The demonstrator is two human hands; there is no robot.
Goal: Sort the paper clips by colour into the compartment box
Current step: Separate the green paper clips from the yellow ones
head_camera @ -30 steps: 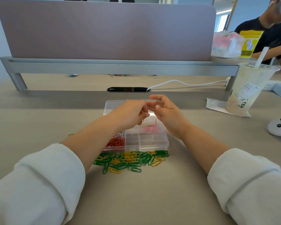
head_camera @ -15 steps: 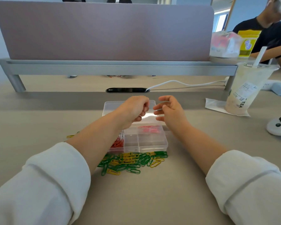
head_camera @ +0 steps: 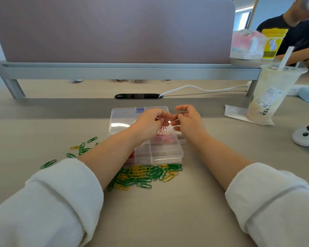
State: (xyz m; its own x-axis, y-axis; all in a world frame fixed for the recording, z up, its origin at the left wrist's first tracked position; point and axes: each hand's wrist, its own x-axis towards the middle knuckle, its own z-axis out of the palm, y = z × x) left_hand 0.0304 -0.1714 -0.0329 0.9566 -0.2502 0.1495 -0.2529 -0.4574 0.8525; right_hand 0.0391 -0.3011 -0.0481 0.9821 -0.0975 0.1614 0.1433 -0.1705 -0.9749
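A clear compartment box (head_camera: 166, 153) lies open on the table with its lid (head_camera: 121, 120) folded back. Pink clips (head_camera: 165, 139) fill one far compartment and red clips (head_camera: 131, 155) show in a left one, partly behind my forearm. My left hand (head_camera: 150, 124) hovers over the box and grips a bunch of pink clips (head_camera: 162, 128) that dangle from its fingers. My right hand (head_camera: 187, 120) is just beside it, fingers loosely curled, nothing visibly in it. A pile of green and yellow clips (head_camera: 144, 175) lies in front of the box.
More green and yellow clips (head_camera: 81, 148) are scattered at the left. A tea cup with a straw (head_camera: 271, 93) stands at the right, a white controller (head_camera: 307, 135) near it. A white cable (head_camera: 203, 89) runs to a black slot. Another person sits at the far right.
My hands have drawn slightly apart above the box. Pink clips now hang from my left fingers. The view shifted, showing more scattered clips at the left.
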